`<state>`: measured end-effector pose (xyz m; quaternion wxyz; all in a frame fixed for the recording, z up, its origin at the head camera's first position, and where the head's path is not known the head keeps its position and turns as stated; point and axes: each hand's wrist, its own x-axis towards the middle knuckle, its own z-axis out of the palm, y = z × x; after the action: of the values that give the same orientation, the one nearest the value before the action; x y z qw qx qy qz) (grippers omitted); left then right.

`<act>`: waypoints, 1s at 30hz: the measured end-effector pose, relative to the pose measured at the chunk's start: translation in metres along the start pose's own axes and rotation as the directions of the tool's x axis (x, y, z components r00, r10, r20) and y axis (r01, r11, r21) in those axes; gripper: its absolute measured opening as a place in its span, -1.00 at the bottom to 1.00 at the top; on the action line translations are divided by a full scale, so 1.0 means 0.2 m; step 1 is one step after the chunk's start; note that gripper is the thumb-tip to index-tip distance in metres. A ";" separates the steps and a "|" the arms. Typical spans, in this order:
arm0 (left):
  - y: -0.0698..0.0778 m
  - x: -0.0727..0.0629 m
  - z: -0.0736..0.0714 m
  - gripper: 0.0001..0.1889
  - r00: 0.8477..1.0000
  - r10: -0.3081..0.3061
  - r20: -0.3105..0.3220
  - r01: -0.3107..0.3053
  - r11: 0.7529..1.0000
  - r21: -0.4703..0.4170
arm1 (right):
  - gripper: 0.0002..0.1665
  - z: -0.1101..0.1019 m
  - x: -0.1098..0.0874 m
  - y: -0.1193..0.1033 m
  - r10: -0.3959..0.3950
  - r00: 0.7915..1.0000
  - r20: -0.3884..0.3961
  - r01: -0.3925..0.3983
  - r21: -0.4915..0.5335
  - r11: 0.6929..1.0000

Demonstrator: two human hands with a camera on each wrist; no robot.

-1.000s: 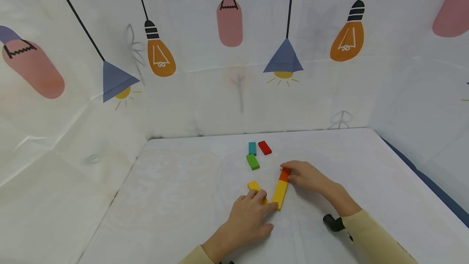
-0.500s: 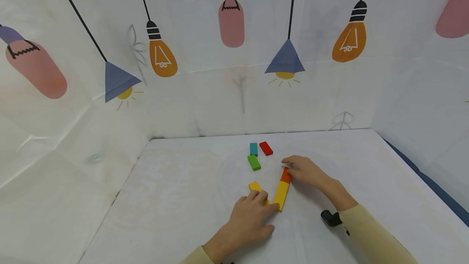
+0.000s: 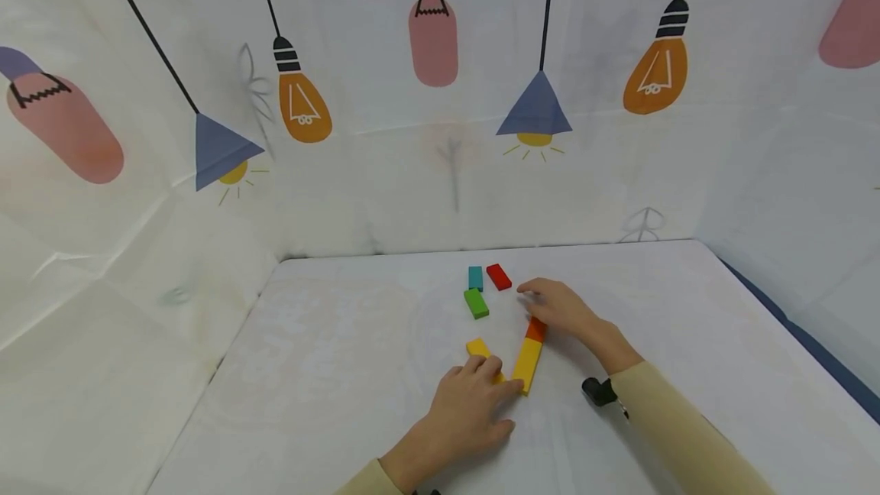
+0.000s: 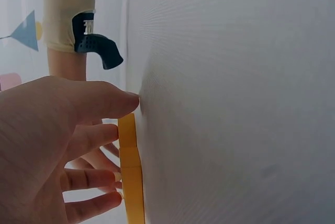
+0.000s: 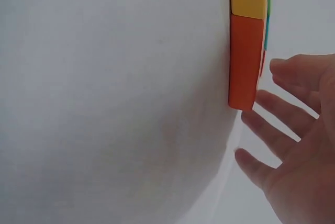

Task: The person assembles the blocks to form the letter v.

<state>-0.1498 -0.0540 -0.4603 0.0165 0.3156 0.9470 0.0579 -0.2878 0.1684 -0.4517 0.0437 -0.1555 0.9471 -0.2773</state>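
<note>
My left hand [image 3: 466, 407] rests on the table, its fingertips touching a slanted yellow block [image 3: 476, 346] and the near end of a second yellow block [image 3: 527, 365]. An orange block [image 3: 535, 329] sits end to end with that second yellow one. Beyond the orange block, my right hand [image 3: 565, 308] hovers with spread fingers and holds nothing. In the right wrist view its fingers lie beside the far end of the orange block [image 5: 246, 62]. The left fingers partly cover the slanted block.
Farther back on the white table [image 3: 344, 342] lie a red block [image 3: 499, 276], a green block [image 3: 476, 303] and a teal block [image 3: 475, 278]. A white sheet [image 3: 385, 197] printed with lamps hangs behind. A dark wrist device [image 3: 598, 391] shows at the right sleeve.
My right hand has come away from the orange block and moved forward and left, nearer the red block. The left hand and the blocks have stayed in place.
</note>
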 end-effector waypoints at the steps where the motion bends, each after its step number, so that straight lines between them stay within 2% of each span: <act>1: 0.00 0.00 0.00 -0.51 1.000 -0.002 0.003 0.002 1.000 -0.003 | -0.56 0.00 0.01 -0.01 0.007 1.000 0.004 -0.007 -0.004 1.000; 14: 0.01 -0.01 0.00 -0.52 1.000 0.001 0.004 -0.001 1.000 -0.005 | -0.50 0.02 0.11 -0.03 0.052 0.998 0.029 -0.052 -0.020 0.998; 21: 0.00 0.00 0.01 -0.52 1.000 0.010 -0.007 -0.010 1.000 -0.013 | -0.53 0.01 0.16 -0.04 -0.026 1.000 0.014 0.027 -0.058 0.998; 30: -0.01 0.00 0.01 -0.51 0.999 0.027 -0.022 -0.027 1.000 0.004 | -0.50 0.00 0.23 -0.06 -0.055 0.998 -0.010 0.054 -0.041 0.998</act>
<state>-0.1502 -0.0551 -0.4623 0.0046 0.3278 0.9428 0.0598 -0.3283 0.1438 -0.4453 0.0277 -0.1805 0.9482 -0.2600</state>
